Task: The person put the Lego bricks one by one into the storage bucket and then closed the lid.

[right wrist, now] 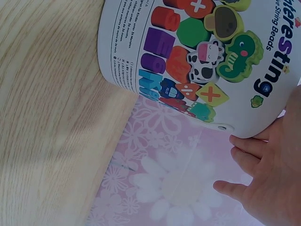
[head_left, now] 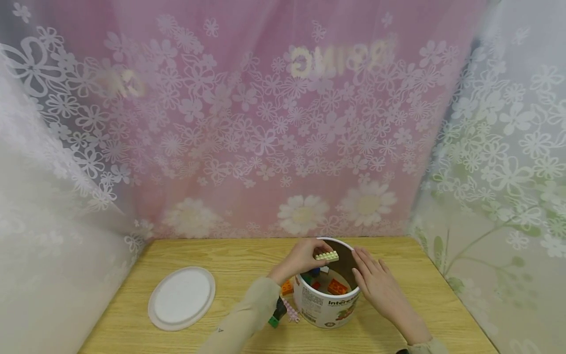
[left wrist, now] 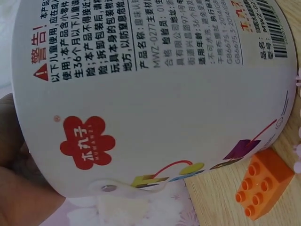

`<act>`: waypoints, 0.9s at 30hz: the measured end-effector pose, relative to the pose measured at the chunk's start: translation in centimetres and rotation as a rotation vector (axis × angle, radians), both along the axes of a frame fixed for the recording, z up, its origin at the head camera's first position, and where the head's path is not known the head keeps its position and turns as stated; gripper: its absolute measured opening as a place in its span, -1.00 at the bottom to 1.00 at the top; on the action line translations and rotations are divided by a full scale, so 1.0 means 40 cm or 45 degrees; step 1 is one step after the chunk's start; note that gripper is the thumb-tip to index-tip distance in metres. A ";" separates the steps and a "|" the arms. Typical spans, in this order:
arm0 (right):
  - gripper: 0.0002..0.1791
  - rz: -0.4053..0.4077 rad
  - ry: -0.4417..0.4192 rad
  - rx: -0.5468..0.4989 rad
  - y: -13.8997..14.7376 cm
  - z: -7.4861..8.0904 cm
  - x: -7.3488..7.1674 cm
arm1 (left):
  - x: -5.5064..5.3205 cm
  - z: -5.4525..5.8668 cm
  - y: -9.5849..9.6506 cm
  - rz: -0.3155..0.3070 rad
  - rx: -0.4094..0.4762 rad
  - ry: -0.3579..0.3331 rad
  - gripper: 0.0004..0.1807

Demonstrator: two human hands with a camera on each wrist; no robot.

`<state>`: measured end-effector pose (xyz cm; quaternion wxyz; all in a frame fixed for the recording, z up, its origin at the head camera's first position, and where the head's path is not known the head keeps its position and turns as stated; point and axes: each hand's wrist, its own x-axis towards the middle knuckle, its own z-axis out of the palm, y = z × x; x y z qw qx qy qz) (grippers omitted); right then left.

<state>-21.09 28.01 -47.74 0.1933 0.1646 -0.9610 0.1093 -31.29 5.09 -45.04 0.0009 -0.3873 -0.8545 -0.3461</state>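
Observation:
A white cardboard tub with printed sides stands on the table. My left hand pinches a pale yellow building brick over its opening. Straight fingers of my right hand rest against the tub's right rim. Inside lie an orange-red brick and some blue, green, red and white pieces, partly hidden. In the left wrist view, part of the left hand shows beside the tub wall, the brick out of sight. The right wrist view has the right hand at the tub's edge.
A white round lid lies on the left of the wooden table. Left of the tub are an orange brick, a pink knobbly piece and a green brick. A floral curtain hangs behind.

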 end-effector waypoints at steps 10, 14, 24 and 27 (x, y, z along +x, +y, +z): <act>-0.42 0.006 0.029 -0.014 -0.002 0.000 0.000 | 0.005 -0.003 0.010 0.076 -0.022 0.028 -0.72; -0.43 0.009 0.055 -0.005 -0.003 0.000 -0.001 | 0.009 -0.006 0.018 0.123 -0.039 0.041 -0.71; -0.42 0.000 0.023 0.005 0.001 -0.004 0.000 | 0.006 -0.021 0.008 0.120 0.134 -0.029 -0.69; -0.41 -0.004 0.010 0.002 0.001 -0.005 0.000 | 0.002 -0.023 -0.003 0.100 0.223 -0.031 -0.72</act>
